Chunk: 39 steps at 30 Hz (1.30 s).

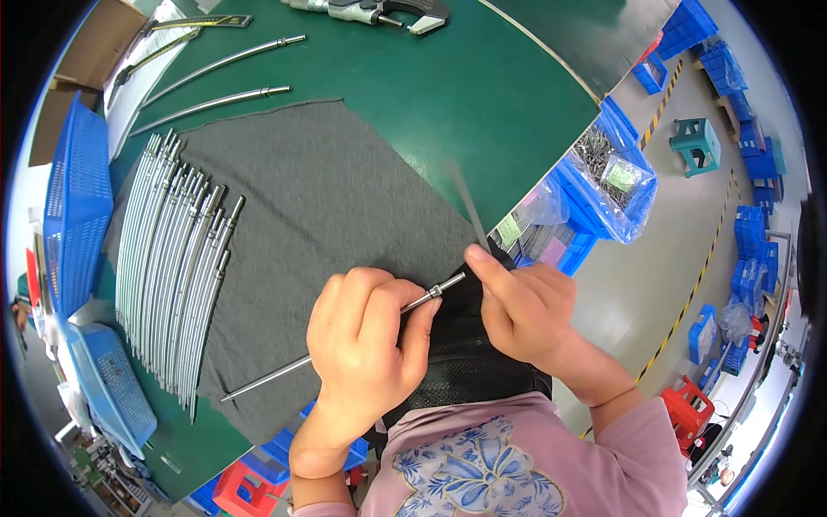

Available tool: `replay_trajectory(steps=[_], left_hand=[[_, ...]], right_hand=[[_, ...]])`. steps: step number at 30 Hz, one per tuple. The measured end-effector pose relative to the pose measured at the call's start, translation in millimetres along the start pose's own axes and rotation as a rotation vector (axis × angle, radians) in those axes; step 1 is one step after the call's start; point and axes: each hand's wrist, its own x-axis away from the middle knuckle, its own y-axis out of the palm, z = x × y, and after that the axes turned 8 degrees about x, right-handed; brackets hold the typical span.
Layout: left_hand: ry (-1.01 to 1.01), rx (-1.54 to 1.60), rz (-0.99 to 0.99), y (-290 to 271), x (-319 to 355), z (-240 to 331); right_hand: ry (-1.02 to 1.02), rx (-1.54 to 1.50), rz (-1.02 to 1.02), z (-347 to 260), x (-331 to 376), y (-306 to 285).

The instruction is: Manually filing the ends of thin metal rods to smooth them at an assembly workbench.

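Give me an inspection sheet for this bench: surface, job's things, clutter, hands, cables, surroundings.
Surface: green table, partly covered by a grey cloth.
Job's things: thin metal rod held in left hand; row of like rods laid side by side on the cloth.
Clutter: two loose rods, micrometer at far edge.
Hands: left hand grips the rod; right hand pinches a thin strip at the rod's tip.
Cables: nothing seen.
Surroundings: blue baskets left, blue bins with bagged parts right, floor with striped tape.

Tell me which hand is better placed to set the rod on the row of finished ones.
Left, probably: the left hand already grips the rod, and the row of rods lies on its side.
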Motion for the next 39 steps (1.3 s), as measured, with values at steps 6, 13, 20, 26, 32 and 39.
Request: replay_trajectory(steps=[6, 13, 20, 26, 32, 39], left_hand=[[0.081, -0.019, -0.016, -4, 0, -2], [0.101, -0.012, -0.079, -9, -2, 0], [0.111, -0.067, -0.009, -5, 0, -1], [0.127, -0.022, 0.016, -2, 1, -4], [0.113, 0.002, 0.022, -3, 2, -4], [0.127, 0.041, 0.018, -1, 3, -6]], right_hand=[[0.094, -0.100, -0.017, 3, 8, 2], [0.082, -0.120, 0.032, 5, 10, 8], [0.068, -0.133, 0.015, 3, 12, 3], [-0.052, -0.177, -0.022, -21, 27, -4], [-0.056, -0.179, -0.027, -25, 29, -5], [-0.012, -0.138, -0.090, -29, 28, -11]])
